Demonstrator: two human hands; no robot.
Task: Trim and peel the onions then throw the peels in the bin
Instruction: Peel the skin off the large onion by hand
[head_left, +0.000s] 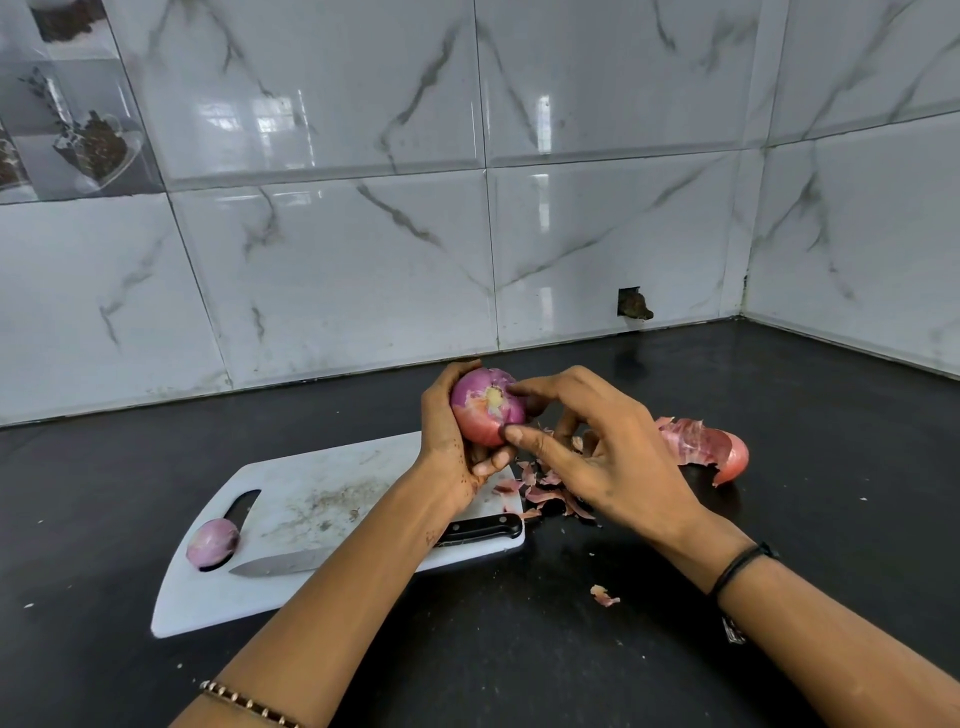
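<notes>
Grips onion (485, 410) in left hand (447, 436) above cutting board (311, 597) right end | pinches trimmed end, facing rightward, with right hand (613, 457) (thumb below, forefinger above)

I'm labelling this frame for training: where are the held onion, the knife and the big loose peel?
held onion (491, 401), head view, on its trimmed end.
knife (280, 564), head view, on the blade.
big loose peel (698, 441), head view, on its curved outer skin.

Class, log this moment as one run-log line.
step: peeling | left hand: holds onion | right hand: pinches its skin | knife: on board | peels: on counter
</notes>
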